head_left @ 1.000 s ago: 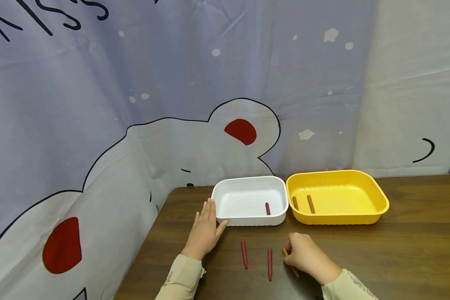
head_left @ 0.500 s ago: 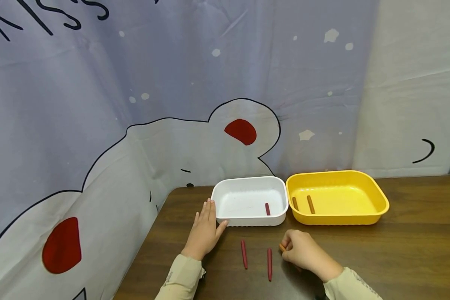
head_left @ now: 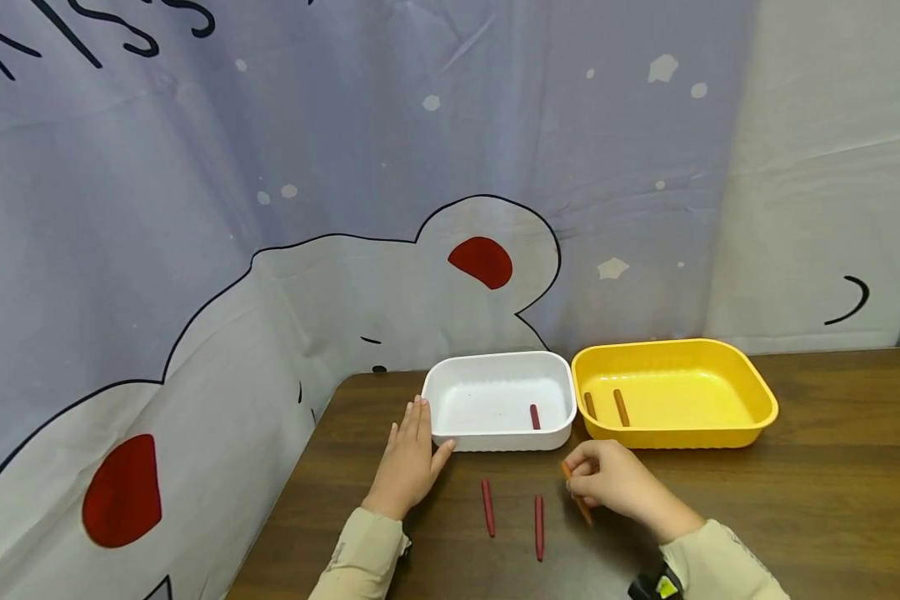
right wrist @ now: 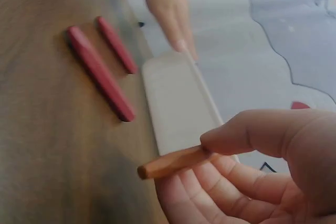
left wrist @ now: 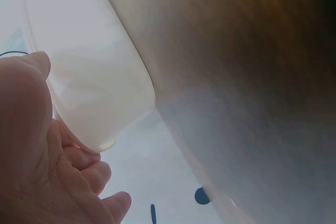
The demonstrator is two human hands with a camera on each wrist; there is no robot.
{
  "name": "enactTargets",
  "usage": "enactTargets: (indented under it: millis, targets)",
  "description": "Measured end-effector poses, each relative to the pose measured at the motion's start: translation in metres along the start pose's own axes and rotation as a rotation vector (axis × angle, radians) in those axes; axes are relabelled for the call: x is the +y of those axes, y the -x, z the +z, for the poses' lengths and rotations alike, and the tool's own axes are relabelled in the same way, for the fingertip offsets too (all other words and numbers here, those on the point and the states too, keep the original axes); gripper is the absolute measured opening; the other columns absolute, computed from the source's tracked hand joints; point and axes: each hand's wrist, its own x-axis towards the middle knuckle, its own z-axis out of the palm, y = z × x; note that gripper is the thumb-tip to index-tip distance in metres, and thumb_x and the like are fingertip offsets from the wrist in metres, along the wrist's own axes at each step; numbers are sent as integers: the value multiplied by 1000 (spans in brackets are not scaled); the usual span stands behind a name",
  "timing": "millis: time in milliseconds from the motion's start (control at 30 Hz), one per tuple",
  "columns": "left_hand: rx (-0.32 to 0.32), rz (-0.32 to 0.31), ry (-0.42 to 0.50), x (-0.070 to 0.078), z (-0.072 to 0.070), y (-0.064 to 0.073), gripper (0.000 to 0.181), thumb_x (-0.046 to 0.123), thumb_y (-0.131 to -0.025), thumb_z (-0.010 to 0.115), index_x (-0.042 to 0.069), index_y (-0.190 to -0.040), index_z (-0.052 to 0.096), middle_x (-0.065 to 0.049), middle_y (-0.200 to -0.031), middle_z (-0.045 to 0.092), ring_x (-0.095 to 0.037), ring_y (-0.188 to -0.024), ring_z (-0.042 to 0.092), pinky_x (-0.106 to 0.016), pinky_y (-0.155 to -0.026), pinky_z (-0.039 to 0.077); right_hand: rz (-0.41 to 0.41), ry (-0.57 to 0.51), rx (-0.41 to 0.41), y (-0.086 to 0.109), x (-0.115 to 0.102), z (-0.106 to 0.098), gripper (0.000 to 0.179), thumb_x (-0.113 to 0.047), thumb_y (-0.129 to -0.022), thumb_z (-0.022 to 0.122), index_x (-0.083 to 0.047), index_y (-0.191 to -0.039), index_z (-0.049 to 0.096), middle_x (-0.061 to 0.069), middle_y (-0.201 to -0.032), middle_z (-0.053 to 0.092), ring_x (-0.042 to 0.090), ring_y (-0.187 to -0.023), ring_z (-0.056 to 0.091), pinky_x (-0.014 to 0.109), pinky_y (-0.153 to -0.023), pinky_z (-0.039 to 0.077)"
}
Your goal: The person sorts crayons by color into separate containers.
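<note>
My right hand (head_left: 618, 483) pinches an orange-brown crayon (right wrist: 176, 162) between thumb and fingers, over the table in front of the yellow tray (head_left: 682, 439). Its free end points down toward the tabletop in the head view. My left hand (head_left: 403, 467) rests with straight fingers against the left end of the white tray (head_left: 495, 443), thumb at the front rim corner. Two dark red crayons, one on the left (head_left: 488, 508) and one on the right (head_left: 539, 529), lie on the wood between my hands. Another red crayon (head_left: 535, 417) is inside the white tray.
Two brown crayons, a longer one (head_left: 622, 408) and one by the wall (head_left: 590, 406), lie in the yellow tray. Both trays stand side by side at the back of the wooden table (head_left: 832, 500). A printed curtain (head_left: 607, 167) hangs behind.
My right hand has lifted the orange-brown crayon from the table and carried it away from me, toward the yellow tray. The left hand has stayed at the white tray.
</note>
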Motion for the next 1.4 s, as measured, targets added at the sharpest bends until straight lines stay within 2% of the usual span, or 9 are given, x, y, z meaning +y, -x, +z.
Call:
enactTargets:
  millis: [167,400,567,767,967,1133,1233,1400]
  targets:
    - [1,-1,0,1,-1,1,77,42,-105,54,-14,-152,30,-30,-160,27,-44,-148,28,-63,-114,30,62,-172,-26,-1,-3,-12,25,3,-86,64,16,-106,59,11,-86,70,18,-76,67,34,-67,60]
    - [-7,3,-9,3,-3,1,77,41,-105,54,-14,-153,29,-30,-160,27,-43,-149,27,-63,-114,29,82,-290,-18,-1,-8,-30,34,0,-92,64,22,-117,53,15,-95,72,24,-84,71,36,-74,61]
    - [-4,9,-14,3,-4,0,77,41,-105,54,-14,-152,29,-31,-160,27,-43,-149,28,-63,-114,30,68,-330,2,-1,-11,-44,38,-2,-94,66,22,-120,53,13,-98,72,23,-87,71,37,-78,61]
    - [-4,0,-7,2,-3,-1,77,41,-105,53,-14,-152,29,-30,-160,27,-43,-149,27,-63,-115,29,43,-318,65,0,-13,-61,40,-4,-94,66,20,-124,53,12,-101,72,19,-88,71,32,-78,60]
    - [-2,6,-12,2,-3,0,77,41,-105,54,-15,-152,29,-31,-159,28,-43,-148,28,-63,-114,30,-9,-376,126,3,-10,-76,33,-5,-97,65,16,-121,58,2,-101,71,15,-88,71,30,-77,60]
    - [0,8,-14,1,-2,0,77,41,-105,54,-15,-152,29,-31,-159,28,-43,-148,28,-63,-114,30,-10,-469,143,2,-4,-93,16,-5,-100,63,1,-114,67,-1,-101,71,15,-88,70,30,-77,60]
    - [-8,4,-12,1,-2,0,78,42,-105,53,-15,-152,28,-31,-160,27,-43,-149,26,-63,-114,29,6,-441,174,-2,-2,-106,18,-7,-101,63,0,-117,65,-4,-102,70,12,-90,69,29,-78,60]
    - [-9,-2,-5,2,-1,0,78,42,-105,53,-14,-153,28,-30,-160,27,-43,-149,26,-63,-115,29,37,-227,221,-14,0,-127,42,-16,-102,63,12,-132,54,-5,-104,67,7,-91,68,28,-81,59]
